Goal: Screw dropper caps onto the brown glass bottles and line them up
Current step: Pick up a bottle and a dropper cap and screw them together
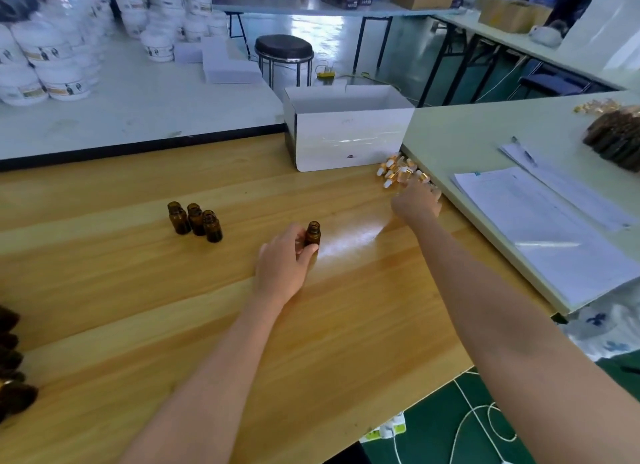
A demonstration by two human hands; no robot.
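Mid-surface, slightly toward the far edge: left hand (284,259) grips one brown bottle (313,234) standing upright on the wooden table (138,290), long axis vertical, open neck up. Thumb and fingers curl round the lower body, and the neck shows above them.

Three uncapped bottles (195,221) stand upright in a tight cluster to its left, mouths up, well apart from the hand. Open wood lies between the cluster and the held bottle, and along the near edge.

Dropper caps (398,169) lie flat in a loose heap near the far right corner, pointing mixed ways. Heap is hemmed in: white box (346,134) just beside it on the far edge, pale green table (467,134) butting the right edge.

Right hand (417,202) is stretched out to the heap's near side. Its fingers are hidden behind the back of the hand and blurred, so can't tell if it's pinching a cap.

Papers (554,228) lie on the green table. Dark bottles (10,359) sit at the left edge, blurred.
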